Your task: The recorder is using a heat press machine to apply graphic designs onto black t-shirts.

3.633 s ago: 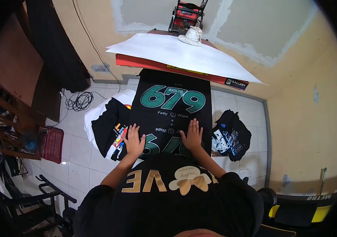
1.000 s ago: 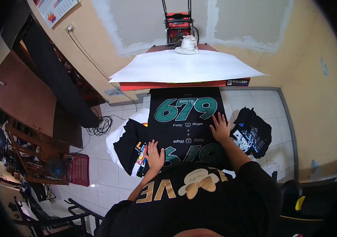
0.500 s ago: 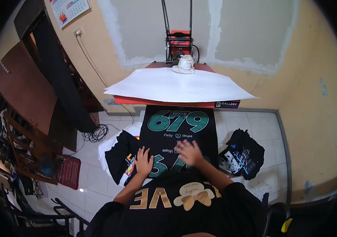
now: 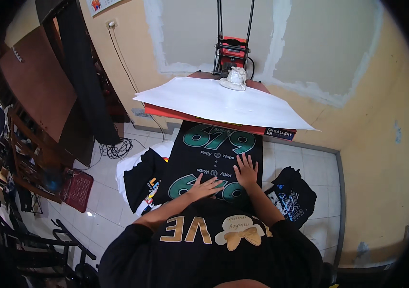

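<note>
Black cloth [image 4: 191,164] — long, lying fairly flat, running lengthwise down centre frame, lower end hidden. Two big green number prints, pale outlines: upper print [image 4: 219,138] reads upright, lower print [image 4: 233,193] upside down, partly covered. Between them — small pale lettering, round emblems, one set upright, one inverted.

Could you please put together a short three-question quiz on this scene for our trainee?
1. What lies under both the left hand and the right hand?
2. True or false: the right hand is balled into a fist.
3. What colour is the big sheet beyond the hands? A) red B) white C) green

Key:
1. A black cloth.
2. False; it is open.
3. B
</note>
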A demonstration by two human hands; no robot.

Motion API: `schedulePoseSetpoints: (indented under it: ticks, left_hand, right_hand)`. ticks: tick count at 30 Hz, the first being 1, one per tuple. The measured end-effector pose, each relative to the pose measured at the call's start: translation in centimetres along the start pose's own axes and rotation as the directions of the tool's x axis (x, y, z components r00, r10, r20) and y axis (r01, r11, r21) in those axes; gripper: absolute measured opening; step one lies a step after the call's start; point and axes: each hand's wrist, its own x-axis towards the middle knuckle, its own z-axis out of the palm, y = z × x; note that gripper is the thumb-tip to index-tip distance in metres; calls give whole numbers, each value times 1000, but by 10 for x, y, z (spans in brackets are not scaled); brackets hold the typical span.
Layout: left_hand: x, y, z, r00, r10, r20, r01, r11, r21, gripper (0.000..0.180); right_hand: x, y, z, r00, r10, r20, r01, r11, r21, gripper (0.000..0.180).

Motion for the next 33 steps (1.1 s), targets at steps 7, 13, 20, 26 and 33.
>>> schedulePoseSetpoints:
  ticks: [7, 13, 20, 26, 33]
  left_hand:
    - [36, -63, -20, 922, -337, 193, 381, 880, -283, 53]
    - [31, -126, -10, 564, -748, 350, 826, 512, -236, 61]
    - [79, 1, -34, 949, -231, 216, 286, 918, -276, 60]
    - [24, -2, -44, 988, -106, 110, 144, 891, -432, 61]
    - [-90, -40, -39, 821, -556, 130, 565, 758, -326, 62]
  right_hand:
    - [-14, 4, 6, 999, -14, 38, 16, 999, -40, 57]
    - [-81, -8, -7, 990, -77, 118, 81, 996, -28, 61]
    - [-88, -9, -14, 995, -47, 93, 49, 999, -19, 58]
    - [-98, -14, -19, 995, -47, 89, 46, 999, 9, 56]
    - [-102, -45, -12, 964, 233, 125, -235, 972, -4, 62]
